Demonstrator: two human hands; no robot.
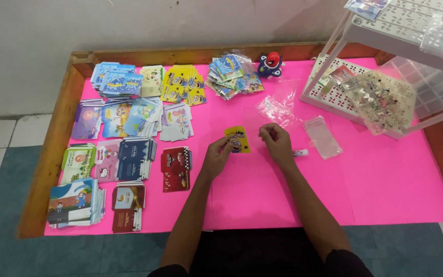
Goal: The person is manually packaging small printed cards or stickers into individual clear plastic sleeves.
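While both forearms reach in from the near edge, the left hand (216,154) pinches a small yellow card (237,139) by its lower left corner and holds it upright just above the pink desk (396,190). Just to the right of it, the right hand (276,139) is closed with thumb and fingertips pressed together; whether it grips something thin and clear cannot be told. A small white tube (300,152) lies on the desk just right of that hand, with a clear plastic bag (322,136) beside it. More clear bags (278,106) lie farther away. Stacks of printed cards (124,149) in many colours fill the left half of the desk. At the far edge stands a blue and red toy (270,64). A white perforated rack (385,61) occupies the far right corner.
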